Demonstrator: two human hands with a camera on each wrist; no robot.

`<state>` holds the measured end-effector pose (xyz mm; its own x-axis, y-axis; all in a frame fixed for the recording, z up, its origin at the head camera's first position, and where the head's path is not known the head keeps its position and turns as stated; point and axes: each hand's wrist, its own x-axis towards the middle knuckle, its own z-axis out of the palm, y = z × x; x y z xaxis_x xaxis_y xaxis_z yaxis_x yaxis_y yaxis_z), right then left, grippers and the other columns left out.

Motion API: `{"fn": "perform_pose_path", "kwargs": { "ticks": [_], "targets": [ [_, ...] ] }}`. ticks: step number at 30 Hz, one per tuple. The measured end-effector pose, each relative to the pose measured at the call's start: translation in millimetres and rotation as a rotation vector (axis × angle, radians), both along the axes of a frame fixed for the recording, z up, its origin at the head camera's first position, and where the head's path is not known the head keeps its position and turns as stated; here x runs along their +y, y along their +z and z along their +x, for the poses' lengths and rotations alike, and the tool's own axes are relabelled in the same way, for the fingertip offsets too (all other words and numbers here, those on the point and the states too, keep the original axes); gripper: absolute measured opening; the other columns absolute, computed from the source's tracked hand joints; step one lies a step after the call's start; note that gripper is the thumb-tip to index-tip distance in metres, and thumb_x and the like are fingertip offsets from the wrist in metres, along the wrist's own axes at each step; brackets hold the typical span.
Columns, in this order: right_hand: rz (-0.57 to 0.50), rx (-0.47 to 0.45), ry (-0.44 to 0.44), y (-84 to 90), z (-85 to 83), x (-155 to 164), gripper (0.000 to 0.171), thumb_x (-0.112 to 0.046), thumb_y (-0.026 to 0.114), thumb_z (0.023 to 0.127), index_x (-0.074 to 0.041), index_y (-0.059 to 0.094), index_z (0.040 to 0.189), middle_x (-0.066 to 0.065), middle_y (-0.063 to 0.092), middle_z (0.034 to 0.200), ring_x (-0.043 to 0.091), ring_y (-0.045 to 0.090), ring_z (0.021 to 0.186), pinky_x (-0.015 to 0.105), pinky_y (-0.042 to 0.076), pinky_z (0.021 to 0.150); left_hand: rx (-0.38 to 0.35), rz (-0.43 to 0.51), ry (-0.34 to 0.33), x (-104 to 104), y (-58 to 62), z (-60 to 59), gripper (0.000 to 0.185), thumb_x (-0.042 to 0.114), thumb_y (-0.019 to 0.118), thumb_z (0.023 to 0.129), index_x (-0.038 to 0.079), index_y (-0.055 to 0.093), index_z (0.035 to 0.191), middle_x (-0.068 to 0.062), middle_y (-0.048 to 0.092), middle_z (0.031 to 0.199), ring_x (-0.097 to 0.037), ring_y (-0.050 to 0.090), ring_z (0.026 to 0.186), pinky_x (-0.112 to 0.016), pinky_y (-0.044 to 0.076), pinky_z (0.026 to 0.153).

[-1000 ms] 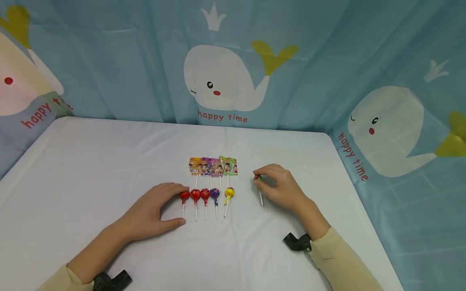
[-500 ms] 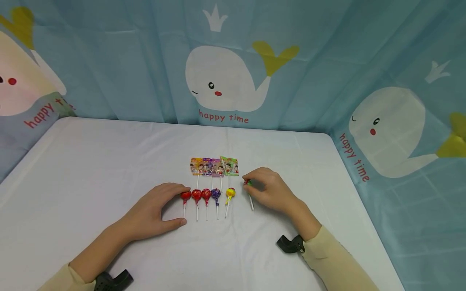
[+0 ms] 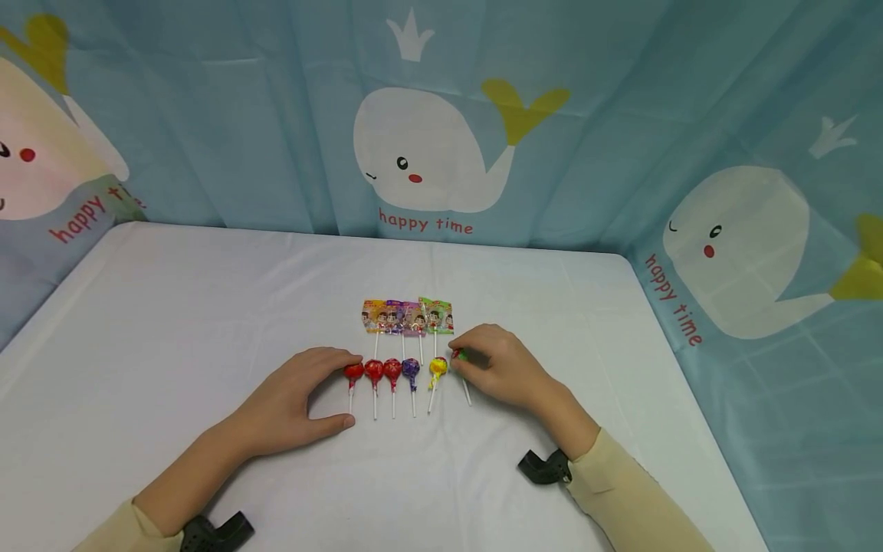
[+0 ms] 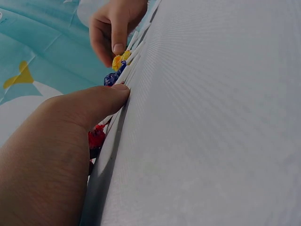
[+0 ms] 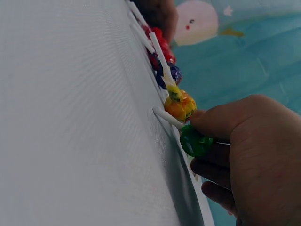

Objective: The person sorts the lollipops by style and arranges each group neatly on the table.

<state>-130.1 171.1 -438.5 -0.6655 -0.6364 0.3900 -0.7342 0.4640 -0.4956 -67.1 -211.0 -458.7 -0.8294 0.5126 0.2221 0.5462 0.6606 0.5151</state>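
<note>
A row of lollipops lies on the white table in the head view: three red ones at the left, the leftmost red lollipop (image 3: 353, 372) first, then a purple lollipop (image 3: 410, 369) and a yellow lollipop (image 3: 438, 366). My left hand (image 3: 293, 402) rests at the row's left end, index fingertip at the leftmost red head and thumb near its stick end. My right hand (image 3: 507, 368) pinches a green lollipop (image 5: 195, 141) by its head, right beside the yellow one. Its white stick (image 3: 467, 392) points toward me.
Behind the row lie several flat wrapped lollipops, with orange, purple and green wrappers (image 3: 436, 316), sticks toward me. A blue whale-print curtain (image 3: 276, 153) hangs along the table's back and sides. Each wrist wears a black camera mount (image 3: 545, 466).
My right hand has slid left with the green lollipop, from well apart to close beside the yellow one. My left hand stays in place at the row's left end.
</note>
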Motion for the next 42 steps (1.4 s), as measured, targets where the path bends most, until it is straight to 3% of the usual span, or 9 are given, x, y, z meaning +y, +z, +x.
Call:
{"fn": "perform_pose_path", "kwargs": {
  "ticks": [22, 42],
  "targets": [
    [0.035, -0.007, -0.007, 0.2, 3.6, -11, 0.026, -0.015, 0.085, 0.096, -0.005, 0.081, 0.120, 0.003, 0.079, 0.115, 0.019, 0.072, 0.112, 0.041, 0.059, 0.101, -0.002, 0.001, -0.007, 0, 2.9, 0.3, 0.084, 0.048, 0.094, 0.084, 0.023, 0.059, 0.156, 0.003, 0.060, 0.155, -0.028, 0.051, 0.146, -0.060, 0.043, 0.119],
    [0.039, 0.042, -0.020, -0.1, 4.8, -15, 0.026, -0.019, 0.085, 0.096, -0.007, 0.081, 0.119, 0.001, 0.079, 0.114, 0.017, 0.072, 0.111, 0.038, 0.060, 0.100, 0.007, -0.002, -0.012, -2, 2.0, 0.7, 0.083, 0.048, 0.092, 0.085, 0.023, 0.058, 0.157, 0.004, 0.060, 0.155, -0.028, 0.051, 0.146, -0.061, 0.043, 0.118]
  ]
}}
